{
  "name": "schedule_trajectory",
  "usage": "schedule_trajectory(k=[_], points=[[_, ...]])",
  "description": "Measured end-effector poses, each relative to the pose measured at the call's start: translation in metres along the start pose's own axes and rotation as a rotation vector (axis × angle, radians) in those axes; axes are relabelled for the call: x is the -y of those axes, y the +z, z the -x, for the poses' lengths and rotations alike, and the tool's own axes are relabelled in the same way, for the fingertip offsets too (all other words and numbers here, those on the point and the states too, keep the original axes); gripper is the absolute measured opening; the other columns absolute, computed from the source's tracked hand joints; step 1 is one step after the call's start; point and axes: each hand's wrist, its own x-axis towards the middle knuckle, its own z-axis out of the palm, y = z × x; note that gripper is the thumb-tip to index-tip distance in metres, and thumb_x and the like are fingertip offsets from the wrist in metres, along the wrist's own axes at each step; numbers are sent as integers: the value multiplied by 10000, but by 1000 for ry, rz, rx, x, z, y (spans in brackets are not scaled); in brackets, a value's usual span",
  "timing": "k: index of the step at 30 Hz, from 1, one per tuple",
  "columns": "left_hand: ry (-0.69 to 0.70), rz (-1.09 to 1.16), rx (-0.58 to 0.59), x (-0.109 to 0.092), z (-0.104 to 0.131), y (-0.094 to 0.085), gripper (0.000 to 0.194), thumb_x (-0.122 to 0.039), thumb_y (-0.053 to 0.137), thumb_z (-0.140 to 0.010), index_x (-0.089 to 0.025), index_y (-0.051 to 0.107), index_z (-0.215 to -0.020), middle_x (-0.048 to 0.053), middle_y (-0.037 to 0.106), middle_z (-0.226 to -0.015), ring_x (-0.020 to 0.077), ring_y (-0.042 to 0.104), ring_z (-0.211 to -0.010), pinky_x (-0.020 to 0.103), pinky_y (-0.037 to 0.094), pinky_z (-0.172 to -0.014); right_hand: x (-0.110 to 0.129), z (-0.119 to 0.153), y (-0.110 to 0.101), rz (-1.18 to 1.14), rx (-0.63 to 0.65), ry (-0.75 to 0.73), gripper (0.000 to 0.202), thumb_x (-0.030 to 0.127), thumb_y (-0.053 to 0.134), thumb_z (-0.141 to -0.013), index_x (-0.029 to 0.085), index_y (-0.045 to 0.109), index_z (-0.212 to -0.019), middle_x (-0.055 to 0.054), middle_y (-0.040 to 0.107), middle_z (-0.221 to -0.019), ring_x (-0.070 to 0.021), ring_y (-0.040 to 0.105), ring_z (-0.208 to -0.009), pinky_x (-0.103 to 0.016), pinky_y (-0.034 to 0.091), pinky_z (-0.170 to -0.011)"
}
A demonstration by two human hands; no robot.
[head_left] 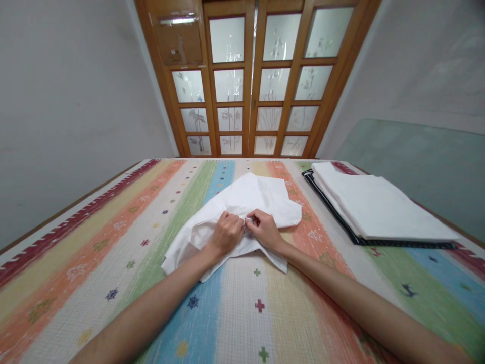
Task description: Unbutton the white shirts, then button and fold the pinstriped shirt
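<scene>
The left hand (229,231) and right hand (264,230), nearly touching, both pinch the cloth (261,194), neither nearer. It spreads beneath and beyond them, long axis slanting from near left to far right.

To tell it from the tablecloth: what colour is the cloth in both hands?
The cloth is plain white, clearest in the head view.

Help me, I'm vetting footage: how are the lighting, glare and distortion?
Head view: doors bright through their panes, a glare streak on the brown panel; head view: wide-angle splay, doors widening upward; head view: soft shading across the white cloth, left hand and right hand without obvious blur.
</scene>
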Motion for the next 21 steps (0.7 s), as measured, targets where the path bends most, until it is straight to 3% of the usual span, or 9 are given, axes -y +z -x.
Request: schedule_trajectory(k=[6, 13, 21], points=[[-216, 250, 21, 3, 0, -2, 69, -184, 561, -807, -164, 609, -763, 56, 676, -722, 194, 623, -691, 359, 421, -718, -6, 4, 0, 95, 19, -105, 58, 205, 549, -840, 186, 549, -786, 14, 531, -655, -128, 480, -575, -254, 385, -568], [-335, 433, 147, 11, -1, -5, 89, -215, 593, -796, -169, 667, -778, 49, 714, -750, 194, 644, -741, 335, 462, -751, -7, 7, -3, 474, 114, -424, 164, 130, 439, -894, 197, 493, -754, -39, 539, -711, -172, 514, -668, -285, 381, -613], [-457, 617, 185, 12, -4, -11, 148, -227, 566, -809, -173, 700, -778, 46, 738, -811, 181, 656, -752, 305, 477, -762, -10, 10, -8, 643, 143, -579, 230, 138, 371, -933, 186, 515, -760, -49, 536, -694, -172, 485, -649, -291, 333, -569]])
